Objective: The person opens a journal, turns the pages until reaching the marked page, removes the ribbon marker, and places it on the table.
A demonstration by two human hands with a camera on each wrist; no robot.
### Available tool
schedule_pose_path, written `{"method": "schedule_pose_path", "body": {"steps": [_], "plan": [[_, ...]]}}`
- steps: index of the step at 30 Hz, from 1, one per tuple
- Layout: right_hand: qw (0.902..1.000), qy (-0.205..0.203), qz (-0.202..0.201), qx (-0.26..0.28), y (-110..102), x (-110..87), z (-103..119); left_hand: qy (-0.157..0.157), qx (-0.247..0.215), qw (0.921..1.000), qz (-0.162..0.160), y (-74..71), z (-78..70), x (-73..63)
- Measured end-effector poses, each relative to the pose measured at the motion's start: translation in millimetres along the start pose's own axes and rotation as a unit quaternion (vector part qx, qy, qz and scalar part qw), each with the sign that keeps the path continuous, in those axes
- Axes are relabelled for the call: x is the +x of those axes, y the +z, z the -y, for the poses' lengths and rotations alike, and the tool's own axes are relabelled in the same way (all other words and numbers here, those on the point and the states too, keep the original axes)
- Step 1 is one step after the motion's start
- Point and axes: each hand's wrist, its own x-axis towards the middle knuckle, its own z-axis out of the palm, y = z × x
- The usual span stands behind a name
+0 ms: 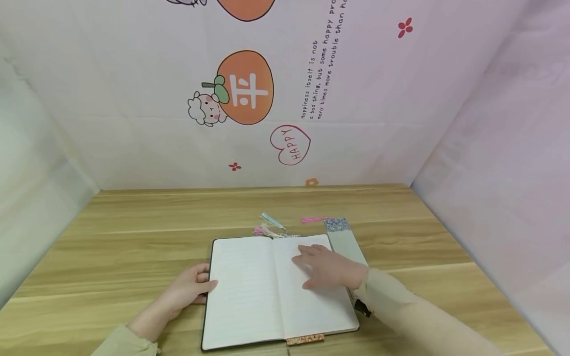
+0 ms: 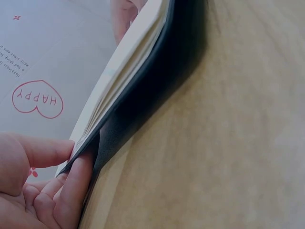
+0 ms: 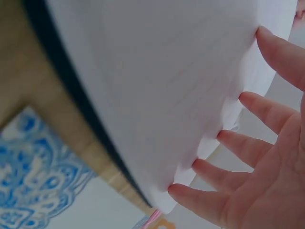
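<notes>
Pointing long spine away, open notebook [image 1: 242, 291]; left fingers [image 2: 75, 188] pinch edge, right fingers [image 3: 205, 202] spread, seemingly pressing page.

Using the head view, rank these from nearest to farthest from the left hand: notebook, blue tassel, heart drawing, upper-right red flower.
1. Notebook: the left hand grips its left edge.
2. Blue tassel: on the table, beyond the notebook's top edge.
3. Heart drawing: low on the back wall.
4. Red flower: high on that wall, toward the right.
</notes>
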Motion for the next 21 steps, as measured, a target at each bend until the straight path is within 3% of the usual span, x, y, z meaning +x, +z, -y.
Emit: {"method": "schedule_pose_path", "body": {"steps": [5, 10, 21], "plan": [[0.9997, 0.009, -0.018, 0.010, -0.5, 8.5, -15.2, 0.001, 0.001, 1.0000, 0.000, 0.1, 0.6, 0.6], [0.9993, 0.016, -0.029, -0.018, -1.7, 18.5, -28.0, -0.007, 0.005, 0.9999, -0.012, 1.2, -2.5, -0.7], [0.9983, 0.007, -0.024, -0.053, -14.3, 29.9, -32.5, -0.004, 0.000, 1.0000, -0.008, 1.5, -1.3, 0.0]]}}
